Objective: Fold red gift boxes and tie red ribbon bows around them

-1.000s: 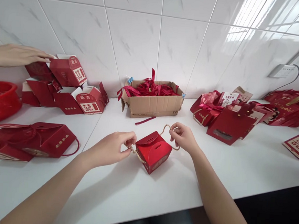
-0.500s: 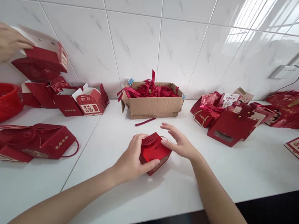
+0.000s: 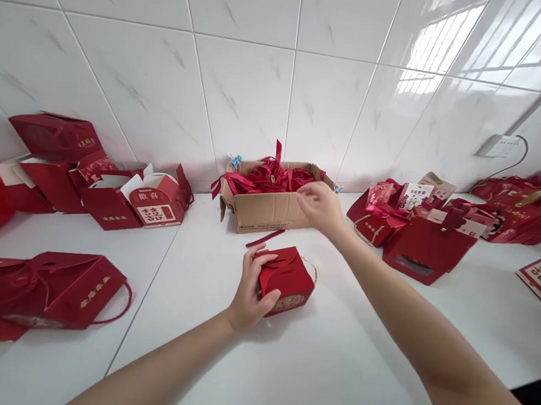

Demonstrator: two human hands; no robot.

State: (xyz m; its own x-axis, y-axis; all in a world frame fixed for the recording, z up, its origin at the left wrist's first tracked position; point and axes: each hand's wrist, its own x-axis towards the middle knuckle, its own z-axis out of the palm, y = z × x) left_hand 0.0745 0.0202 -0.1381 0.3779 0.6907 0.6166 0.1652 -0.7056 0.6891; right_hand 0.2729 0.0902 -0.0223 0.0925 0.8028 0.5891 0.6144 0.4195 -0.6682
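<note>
Holding the red box is the left hand.

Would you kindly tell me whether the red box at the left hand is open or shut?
Shut: the red box has its top flaps folded down over its top, and the left hand holds one end.

L forearm runs diag up fr lower L, wrist approx straight, L hand gripping w/ thumb nr side & bent fingers far side, while R arm extends farther fwd, angled L, R hand w/ fingers curled, grip unclear.
</note>
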